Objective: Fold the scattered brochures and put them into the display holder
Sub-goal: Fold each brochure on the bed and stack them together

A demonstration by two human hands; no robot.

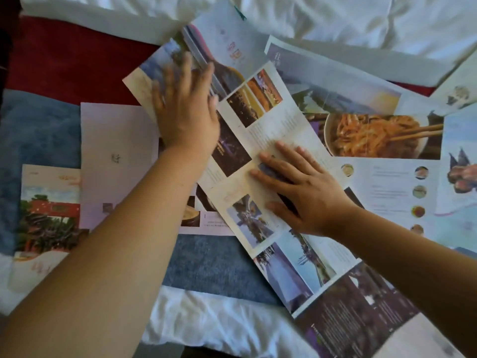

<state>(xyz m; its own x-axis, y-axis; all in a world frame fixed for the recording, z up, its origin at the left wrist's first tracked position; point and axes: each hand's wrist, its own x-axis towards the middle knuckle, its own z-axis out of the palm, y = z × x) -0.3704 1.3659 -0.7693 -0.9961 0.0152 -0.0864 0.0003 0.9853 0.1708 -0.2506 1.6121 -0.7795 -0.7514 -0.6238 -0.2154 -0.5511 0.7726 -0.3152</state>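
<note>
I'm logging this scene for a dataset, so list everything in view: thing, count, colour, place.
long brochure: one, white with photo panels, centre, running diagonally, under both hands
noodle brochure: one, orange noodles in a bowl, right of centre
pale sheet: one, lilac-white, left of centre
temple brochure: one, red and green, far left
other brochures: several, overlapping, exact count unclear
white bedding: top and bottom
blue blanket: left and centre
red cloth: upper left
left hand: flat, blurred
right hand: flat on the long brochure
</note>
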